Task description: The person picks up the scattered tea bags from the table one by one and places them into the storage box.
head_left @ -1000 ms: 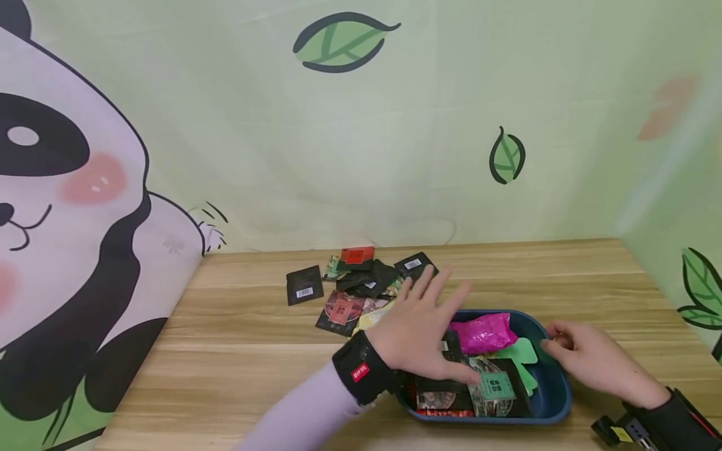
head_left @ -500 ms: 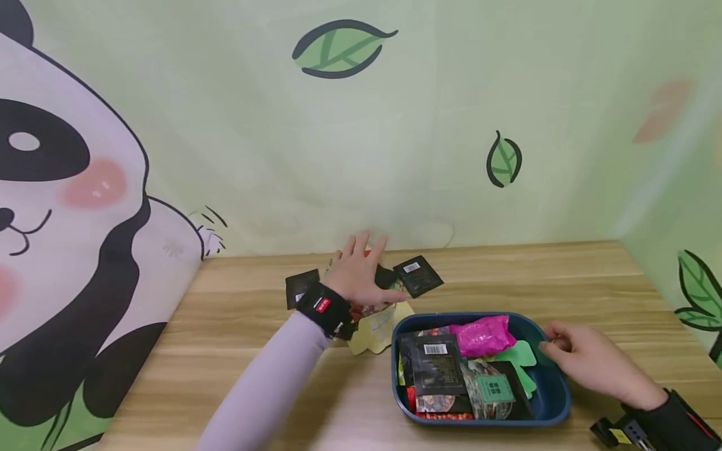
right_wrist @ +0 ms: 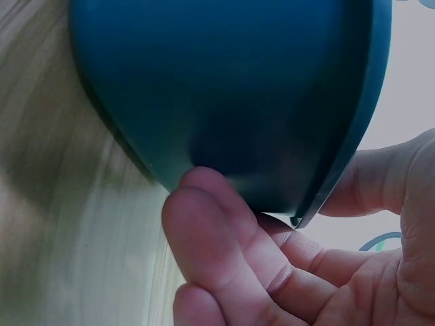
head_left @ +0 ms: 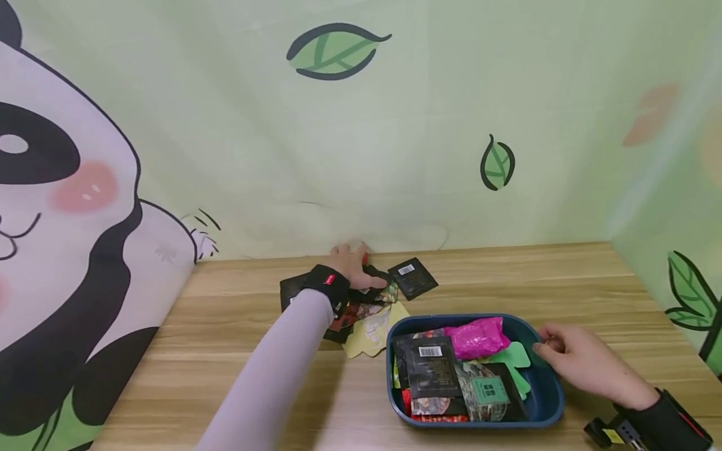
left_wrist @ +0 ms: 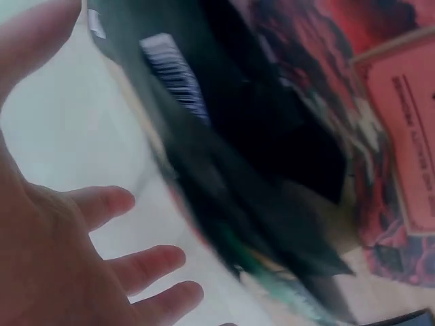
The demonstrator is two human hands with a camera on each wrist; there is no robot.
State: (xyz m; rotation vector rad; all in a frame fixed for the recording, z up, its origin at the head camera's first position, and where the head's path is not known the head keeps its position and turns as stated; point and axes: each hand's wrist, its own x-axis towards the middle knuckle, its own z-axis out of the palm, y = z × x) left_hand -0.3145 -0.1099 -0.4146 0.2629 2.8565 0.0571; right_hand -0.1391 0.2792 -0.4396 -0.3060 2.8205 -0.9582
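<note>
My left hand (head_left: 351, 266) reaches over a loose pile of flat sachets at the back of the table, fingers spread forward. In the left wrist view, a black sachet with a barcode (left_wrist: 224, 102) and one with a red label (left_wrist: 414, 136) stand beside the relaxed fingers of the left hand (left_wrist: 54, 238). My right hand (head_left: 586, 363) holds the right end of a dark blue bin (head_left: 548, 398). The right wrist view has its thumb over the rim and curled fingers against the outer wall of the bin (right_wrist: 224, 102).
The bin contains black sachets (head_left: 433, 369), a shiny pink packet (head_left: 479, 338) and a green flat piece (head_left: 512, 356). A yellow paper piece (head_left: 369, 335) lies in front of the pile, a black sachet (head_left: 413, 278) to its right. A printed backdrop (head_left: 361, 156) rises behind the table.
My left hand has gone from above the bin's left side to the back pile, further away and to the left. The right hand has stayed at the bin's end.
</note>
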